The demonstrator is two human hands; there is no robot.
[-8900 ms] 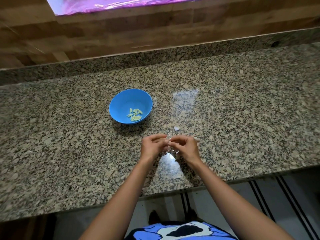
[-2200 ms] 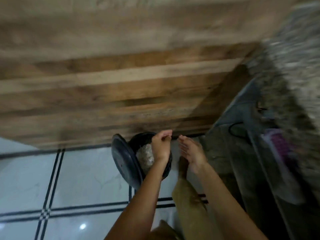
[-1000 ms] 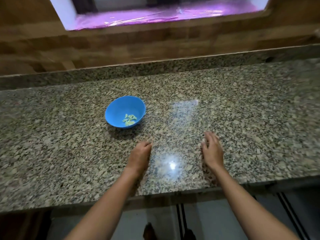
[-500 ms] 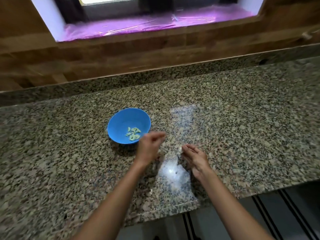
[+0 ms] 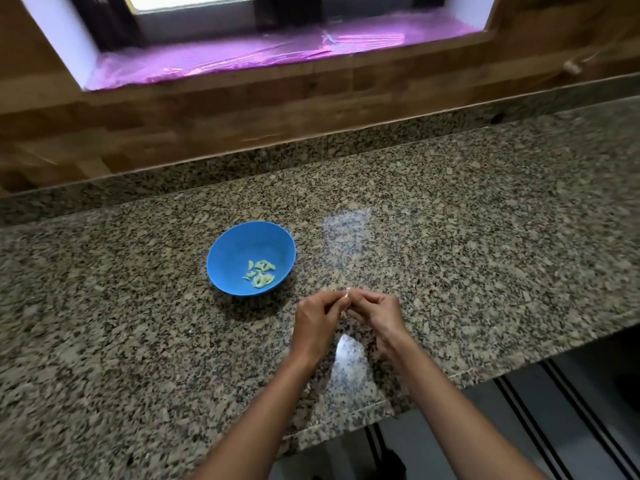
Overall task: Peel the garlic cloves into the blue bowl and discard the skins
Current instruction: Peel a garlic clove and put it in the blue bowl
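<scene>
A blue bowl (image 5: 239, 251) stands on the granite counter, left of centre, with several pale peeled garlic cloves (image 5: 260, 271) lying in its bottom. Just in front and to the right of the bowl my left hand (image 5: 316, 320) and my right hand (image 5: 376, 311) meet above the counter. Their fingertips pinch one small whitish garlic clove (image 5: 345, 295) between them, and a thin bit of skin hangs below it.
The speckled granite counter (image 5: 467, 258) runs wide to both sides, its front edge close to my arms. A wooden backsplash (image 5: 277, 109) and a window sill with purple film (image 5: 249, 57) rise behind. Tiled floor with dark stripes (image 5: 540, 427) shows at lower right.
My hands, apart half a second ago, have come together. The right hand has lifted a small clove off the counter and both now pinch it. The view has tilted up a little.
</scene>
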